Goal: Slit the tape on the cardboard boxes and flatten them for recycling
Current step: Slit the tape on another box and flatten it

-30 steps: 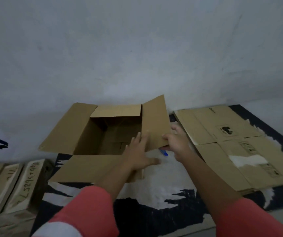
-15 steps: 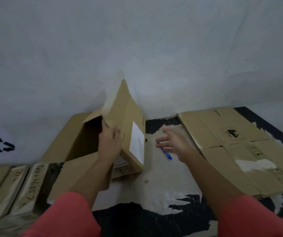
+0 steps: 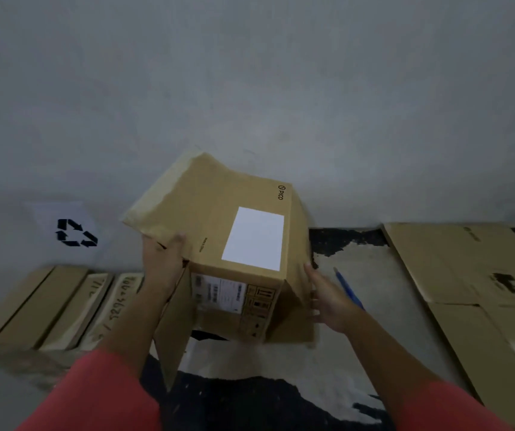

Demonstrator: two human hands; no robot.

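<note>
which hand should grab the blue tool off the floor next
Right. The right hand is open, holding nothing, just beside the blue tool; the left hand grips the box edge.

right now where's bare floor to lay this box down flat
Bare floor lies between the blue tool and the flattened cardboard, and in front of the box. The left is crowded with stacked boxes.

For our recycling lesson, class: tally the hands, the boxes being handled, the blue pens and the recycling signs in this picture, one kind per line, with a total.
Handled box: 1
Blue pen: 1
Recycling sign: 1
Hands: 2, left hand and right hand
Total: 5
</note>
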